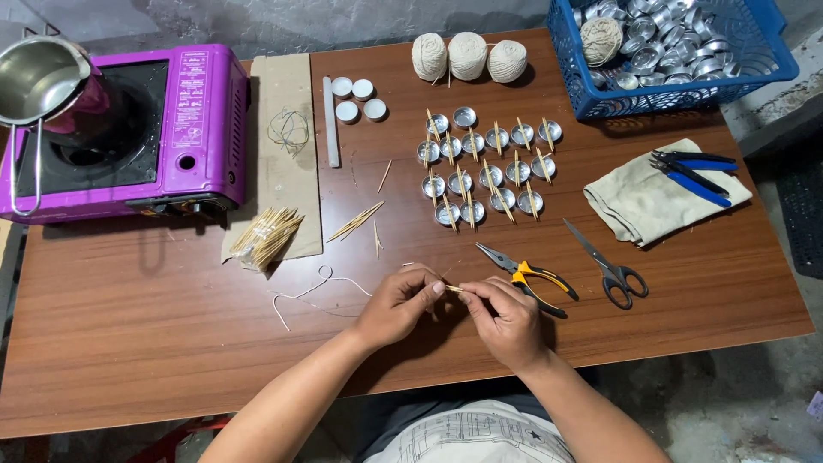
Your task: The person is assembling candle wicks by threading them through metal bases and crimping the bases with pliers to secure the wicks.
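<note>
**Both hands pinch a small stick over the table**

The left hand and the right hand meet at the near edge of the table, fingertips closed together on a thin wooden stick held between them. A length of white string trails on the wood just left of the left hand; whether it is tied to the stick cannot be told.

Taking the stick as the landmark: yellow-handled pliers lie just to its right, touching nothing, and scissors lie further right. Beyond it stands a block of small metal cups, many with a stick laid across the rim. Further back sit three balls of twine. Back and to the right is a blue basket full of empty cups, and nearer, a folded cloth with blue-handled cutters on it. Left of the stick a bundle of sticks lies on a cardboard sheet, with a few loose ones nearby. Four white wax discs sit beside a white rod. Far left is a purple stove bearing a steel pot
</note>
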